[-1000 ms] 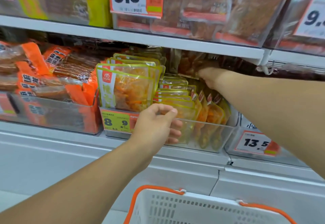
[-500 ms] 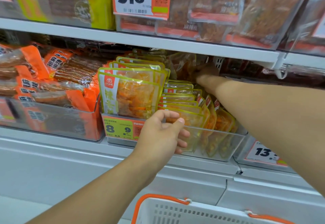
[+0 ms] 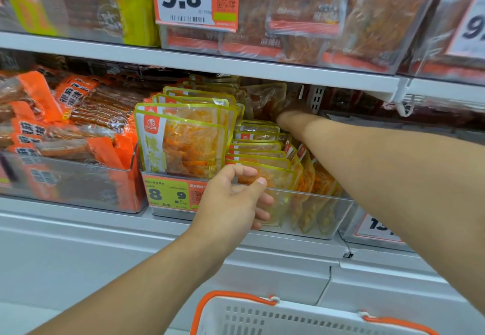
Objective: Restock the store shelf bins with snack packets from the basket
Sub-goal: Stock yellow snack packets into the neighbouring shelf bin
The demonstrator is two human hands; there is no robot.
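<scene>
Left hand [image 3: 231, 200] grips the clear bin's [image 3: 315, 216] front rim, thumb over the edge, fingers on the outside; likely bracing it. Right hand [image 3: 291, 114] is reaching deep at the back and holding a packet [image 3: 267, 101], probably to slot it behind the yellow packs [image 3: 183, 140]. The upper shelf [image 3: 210, 62] hangs low over the bin, so clearance is tight. Orange packs [image 3: 65, 124] fill the bin to the left. Basket [image 3: 301, 316] is below; contents not visible.
</scene>
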